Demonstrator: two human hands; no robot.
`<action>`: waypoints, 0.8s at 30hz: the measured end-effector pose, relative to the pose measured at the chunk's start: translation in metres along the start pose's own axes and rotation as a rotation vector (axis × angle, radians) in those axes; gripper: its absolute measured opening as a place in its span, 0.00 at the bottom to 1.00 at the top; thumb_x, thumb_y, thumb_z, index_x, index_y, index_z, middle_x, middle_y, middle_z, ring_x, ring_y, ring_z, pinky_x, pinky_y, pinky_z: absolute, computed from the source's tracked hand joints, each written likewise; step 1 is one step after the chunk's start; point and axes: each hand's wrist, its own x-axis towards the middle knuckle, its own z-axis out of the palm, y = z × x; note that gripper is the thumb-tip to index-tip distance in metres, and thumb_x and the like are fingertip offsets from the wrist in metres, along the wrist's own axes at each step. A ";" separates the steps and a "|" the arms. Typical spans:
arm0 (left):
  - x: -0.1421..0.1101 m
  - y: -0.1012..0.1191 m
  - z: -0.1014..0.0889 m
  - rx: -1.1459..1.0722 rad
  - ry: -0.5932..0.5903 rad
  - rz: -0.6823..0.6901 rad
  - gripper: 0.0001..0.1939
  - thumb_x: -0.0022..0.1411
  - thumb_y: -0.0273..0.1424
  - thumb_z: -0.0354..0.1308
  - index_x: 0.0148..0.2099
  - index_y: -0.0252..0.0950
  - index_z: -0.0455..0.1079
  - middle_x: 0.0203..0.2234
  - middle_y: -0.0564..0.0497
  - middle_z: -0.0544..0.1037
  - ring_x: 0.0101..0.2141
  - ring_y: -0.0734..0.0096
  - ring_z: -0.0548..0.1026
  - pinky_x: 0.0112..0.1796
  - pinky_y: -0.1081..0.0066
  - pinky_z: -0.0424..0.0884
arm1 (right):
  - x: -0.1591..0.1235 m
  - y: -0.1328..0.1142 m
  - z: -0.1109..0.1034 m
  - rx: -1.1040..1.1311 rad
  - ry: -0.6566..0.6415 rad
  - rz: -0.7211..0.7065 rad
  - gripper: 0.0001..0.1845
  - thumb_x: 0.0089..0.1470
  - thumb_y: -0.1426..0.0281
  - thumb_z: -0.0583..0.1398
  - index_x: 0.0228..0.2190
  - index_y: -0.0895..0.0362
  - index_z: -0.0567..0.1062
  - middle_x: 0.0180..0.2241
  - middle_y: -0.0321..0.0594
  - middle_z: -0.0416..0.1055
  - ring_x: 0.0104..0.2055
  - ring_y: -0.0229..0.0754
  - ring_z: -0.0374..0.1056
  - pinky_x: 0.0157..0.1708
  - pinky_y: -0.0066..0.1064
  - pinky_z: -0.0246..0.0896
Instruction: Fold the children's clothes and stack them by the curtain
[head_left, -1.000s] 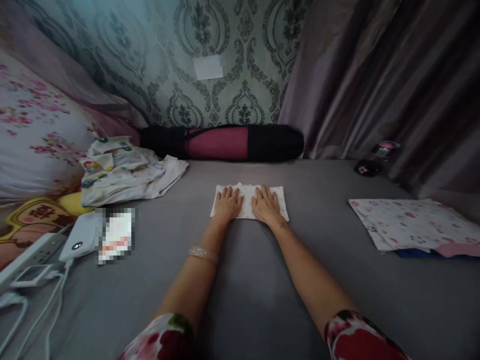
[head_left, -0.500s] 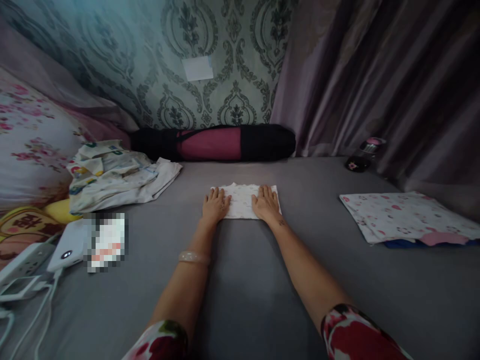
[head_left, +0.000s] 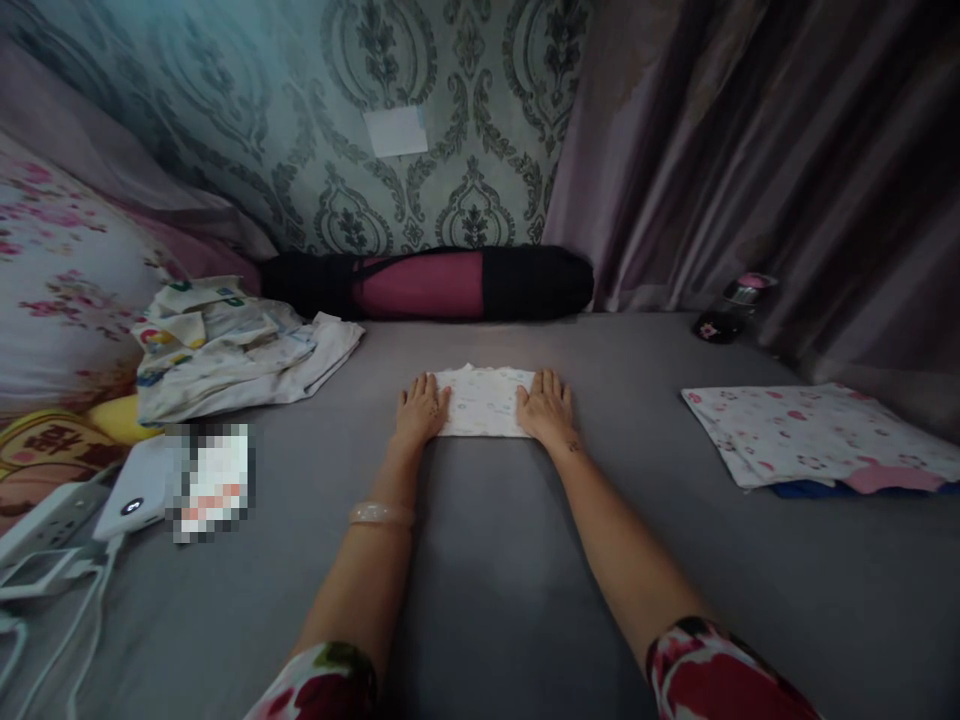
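Note:
A small white garment with a faint print lies folded into a rectangle on the grey bed sheet. My left hand rests flat over its left edge, fingers stretched out and pointing away from me. Over the right edge lies my right hand, also flat with its fingers extended. Neither hand grips the cloth. The garment's two side edges are partly hidden under my hands.
At the left is a loose heap of printed clothes, near a white power bank and a power strip with cables. Folded printed clothes lie at the right. Behind are a black-and-pink roll bag and a dark bottle.
Both hands have slid outward, the left one to the left and the right one to the right, uncovering more of the garment's middle. The garment itself stays in place.

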 end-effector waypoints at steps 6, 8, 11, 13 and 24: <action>0.000 0.001 -0.001 -0.002 -0.008 -0.007 0.31 0.68 0.43 0.32 0.67 0.32 0.48 0.66 0.41 0.52 0.64 0.58 0.50 0.61 0.54 0.48 | 0.003 0.001 0.000 -0.009 -0.015 0.002 0.33 0.63 0.61 0.42 0.61 0.70 0.55 0.65 0.57 0.48 0.66 0.54 0.42 0.62 0.48 0.36; -0.001 0.002 -0.002 -0.004 0.002 -0.010 0.31 0.69 0.43 0.32 0.67 0.32 0.49 0.65 0.41 0.52 0.64 0.57 0.50 0.61 0.54 0.49 | 0.004 0.001 -0.002 -0.014 -0.025 0.007 0.32 0.63 0.61 0.42 0.61 0.71 0.56 0.64 0.57 0.48 0.66 0.54 0.42 0.62 0.49 0.35; -0.003 0.008 -0.006 0.015 0.080 -0.016 0.31 0.69 0.43 0.32 0.66 0.30 0.52 0.65 0.40 0.55 0.64 0.56 0.50 0.61 0.54 0.47 | 0.003 -0.004 -0.008 -0.016 0.002 -0.020 0.31 0.64 0.61 0.42 0.61 0.68 0.56 0.64 0.56 0.48 0.66 0.55 0.42 0.62 0.51 0.32; -0.005 0.015 -0.008 0.035 0.163 0.017 0.31 0.69 0.42 0.32 0.65 0.30 0.53 0.64 0.39 0.56 0.65 0.57 0.49 0.61 0.54 0.45 | 0.001 -0.010 -0.011 -0.010 0.039 -0.083 0.30 0.64 0.61 0.42 0.62 0.65 0.56 0.65 0.55 0.48 0.66 0.54 0.41 0.62 0.51 0.30; -0.010 0.029 0.003 0.104 0.057 0.174 0.30 0.69 0.43 0.34 0.65 0.32 0.54 0.64 0.40 0.57 0.64 0.55 0.52 0.61 0.55 0.48 | -0.006 -0.021 0.003 -0.017 -0.020 -0.178 0.29 0.64 0.61 0.42 0.62 0.60 0.57 0.65 0.50 0.49 0.66 0.53 0.43 0.61 0.53 0.34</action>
